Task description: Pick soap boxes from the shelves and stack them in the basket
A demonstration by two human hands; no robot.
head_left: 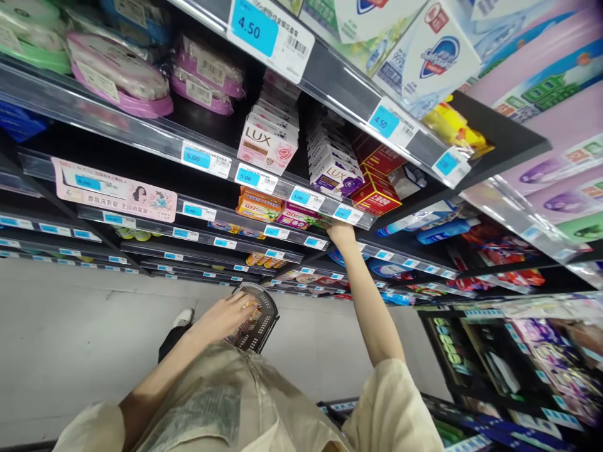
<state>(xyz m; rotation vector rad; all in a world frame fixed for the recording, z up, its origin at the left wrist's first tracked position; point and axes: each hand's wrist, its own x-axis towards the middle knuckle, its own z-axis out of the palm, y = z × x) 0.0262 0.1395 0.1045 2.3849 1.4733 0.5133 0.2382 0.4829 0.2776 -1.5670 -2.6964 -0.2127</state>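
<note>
Packets already lie in the black perforated plastic basket (258, 317) under the spread left hand (225, 316), while the right hand (341, 234), its fingers hidden, reaches the far shelf's pink and green packet (299, 218).

Left hand (226, 314) on basket (261, 320) below; right hand (342, 233) at shelf edge (282, 188) under soap boxes (266, 144).

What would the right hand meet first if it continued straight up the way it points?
Probably the shelf edge with its blue price tag; the right hand already seems to touch it, though depth is unclear.
</note>
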